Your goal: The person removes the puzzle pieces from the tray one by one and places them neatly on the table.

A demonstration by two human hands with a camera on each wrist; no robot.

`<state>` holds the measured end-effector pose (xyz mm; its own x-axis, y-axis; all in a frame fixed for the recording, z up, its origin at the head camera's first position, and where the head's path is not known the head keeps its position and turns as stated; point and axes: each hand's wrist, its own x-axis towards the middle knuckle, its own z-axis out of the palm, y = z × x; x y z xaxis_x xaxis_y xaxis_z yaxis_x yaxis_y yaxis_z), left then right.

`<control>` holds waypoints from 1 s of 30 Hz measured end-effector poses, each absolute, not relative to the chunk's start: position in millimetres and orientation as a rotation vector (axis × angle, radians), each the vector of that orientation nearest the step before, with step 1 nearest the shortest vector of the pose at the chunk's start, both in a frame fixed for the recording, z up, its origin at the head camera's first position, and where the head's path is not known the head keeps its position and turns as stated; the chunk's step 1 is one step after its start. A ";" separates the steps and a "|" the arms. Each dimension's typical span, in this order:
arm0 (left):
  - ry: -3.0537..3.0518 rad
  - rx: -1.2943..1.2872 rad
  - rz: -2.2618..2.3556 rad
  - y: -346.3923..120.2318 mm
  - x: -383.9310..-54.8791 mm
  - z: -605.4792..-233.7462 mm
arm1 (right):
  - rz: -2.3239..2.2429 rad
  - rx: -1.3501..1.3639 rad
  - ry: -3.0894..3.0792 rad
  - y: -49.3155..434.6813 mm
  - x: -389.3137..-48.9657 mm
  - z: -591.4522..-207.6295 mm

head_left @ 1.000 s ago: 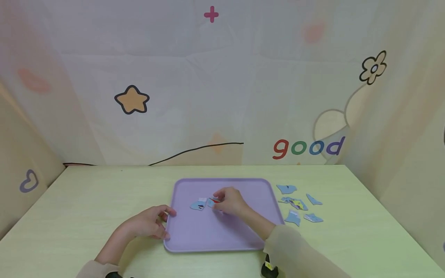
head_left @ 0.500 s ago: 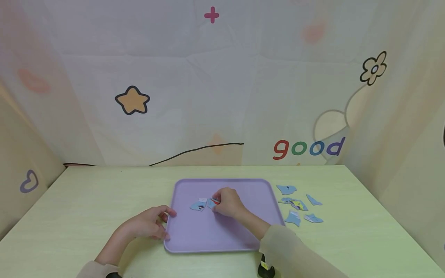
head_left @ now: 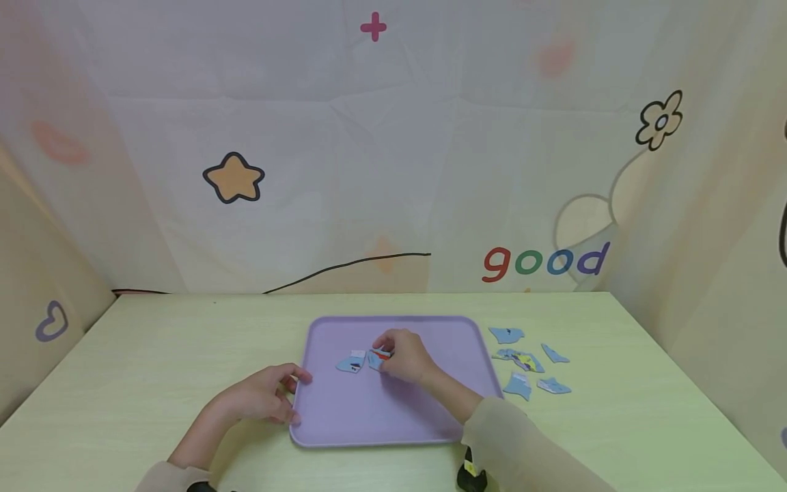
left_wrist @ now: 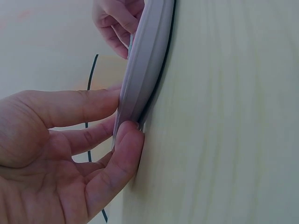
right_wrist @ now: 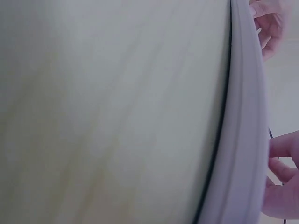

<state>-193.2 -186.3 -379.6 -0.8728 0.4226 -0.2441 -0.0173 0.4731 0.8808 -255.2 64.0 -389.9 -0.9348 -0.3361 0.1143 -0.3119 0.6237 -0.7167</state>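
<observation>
On a lilac tray, my right hand pinches a blue jigsaw puzzle piece with a red mark. The thumb and fingertips are at its right side and hide part of it. Just left of it lies another blue puzzle piece with a whitish top, a narrow gap between the two. My left hand rests at the tray's left edge, relaxed thumb and fingertips touching the rim. In the left wrist view, the same hand lies against the tray's side.
Right of the tray, several puzzle pieces lie loose on the pale wooden table. Among them are a blue piece at the back and a yellow-patterned piece. A printed curtain hangs behind the table.
My right hand has shifted very slightly to the right with the red-marked puzzle piece, showing more of it. My left hand has stayed at the tray's rim.
</observation>
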 end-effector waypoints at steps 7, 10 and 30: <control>2.298 0.344 1.375 -186.9 -192.6 -379.1 | -1.450 -0.391 2.607 66.5 -255.6 -388.1; 2.298 0.350 1.374 -187.3 -192.7 -379.1 | -1.473 -0.349 2.577 67.2 -255.6 -386.8; 2.296 0.376 1.369 -187.1 -192.1 -380.0 | -1.645 -0.212 2.396 116.0 -252.5 -367.0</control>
<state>-192.1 -187.1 -380.0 -0.8668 0.4427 -0.2294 0.0087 0.4733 0.8809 -252.5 116.0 -367.0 -0.9637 -0.2458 -0.1043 0.0090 0.3605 -0.9327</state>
